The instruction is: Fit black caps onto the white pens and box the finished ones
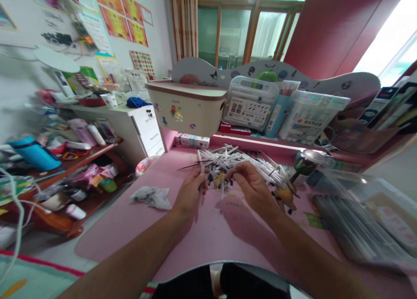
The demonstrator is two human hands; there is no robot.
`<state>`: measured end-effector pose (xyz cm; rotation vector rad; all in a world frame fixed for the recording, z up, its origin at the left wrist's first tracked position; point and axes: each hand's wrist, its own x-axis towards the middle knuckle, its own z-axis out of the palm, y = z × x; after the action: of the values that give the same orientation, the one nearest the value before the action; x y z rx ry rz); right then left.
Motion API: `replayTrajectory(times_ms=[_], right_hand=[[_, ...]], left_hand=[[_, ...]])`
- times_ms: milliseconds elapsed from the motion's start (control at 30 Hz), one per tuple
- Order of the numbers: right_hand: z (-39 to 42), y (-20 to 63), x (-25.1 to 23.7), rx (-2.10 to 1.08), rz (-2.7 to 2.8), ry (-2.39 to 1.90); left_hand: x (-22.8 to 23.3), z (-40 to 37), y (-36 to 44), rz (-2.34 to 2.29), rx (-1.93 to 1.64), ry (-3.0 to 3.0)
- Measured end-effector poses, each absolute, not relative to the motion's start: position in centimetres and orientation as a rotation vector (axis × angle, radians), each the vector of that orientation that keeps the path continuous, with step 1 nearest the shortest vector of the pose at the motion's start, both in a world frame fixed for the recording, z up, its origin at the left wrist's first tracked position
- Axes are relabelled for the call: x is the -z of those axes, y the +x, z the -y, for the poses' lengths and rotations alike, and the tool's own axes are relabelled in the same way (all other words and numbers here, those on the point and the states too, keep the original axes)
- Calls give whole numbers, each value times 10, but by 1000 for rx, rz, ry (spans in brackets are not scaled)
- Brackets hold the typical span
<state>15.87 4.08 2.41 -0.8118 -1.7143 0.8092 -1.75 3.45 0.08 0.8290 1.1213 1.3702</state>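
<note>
Counter of pink spreads before us, and no label on the boxes behind reads clearly. We see a cream bin and a clear marker case at the back. Our left hand is clenched round a white pen; our right hand pinches another at the pen pile, mid-counter.

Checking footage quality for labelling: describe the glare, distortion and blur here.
Head view: window top right blown out white; wide-angle bending stretches the forearms and desk edges; clear plastic box smeared; left hand, right hand and pen pile reasonably sharp.
</note>
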Motion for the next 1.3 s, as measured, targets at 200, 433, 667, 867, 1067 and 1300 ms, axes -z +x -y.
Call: replayTrajectory(times_ms=[200, 433, 667, 867, 1067, 1300], right_hand=[[-57, 184, -33, -1291, 1637, -960], [-60, 195, -38, -1094, 2116, -1061], [-64, 203, -37, -878, 2324, -993], [-65, 205, -40, -820, 2381, -1023], [-62, 199, -40, -497, 2487, -1101], [-50, 184, -40, -152, 2599, -1150]], left_hand=[[-2, -27, -13, -954, -930, 973], [5, -22, -14, -941, -835, 996], [8, -17, -10, -908, -879, 918], [4, -16, -9, -912, -883, 956], [5, -13, -9, -875, -842, 1087], [5, -14, -12, -873, -819, 1215]])
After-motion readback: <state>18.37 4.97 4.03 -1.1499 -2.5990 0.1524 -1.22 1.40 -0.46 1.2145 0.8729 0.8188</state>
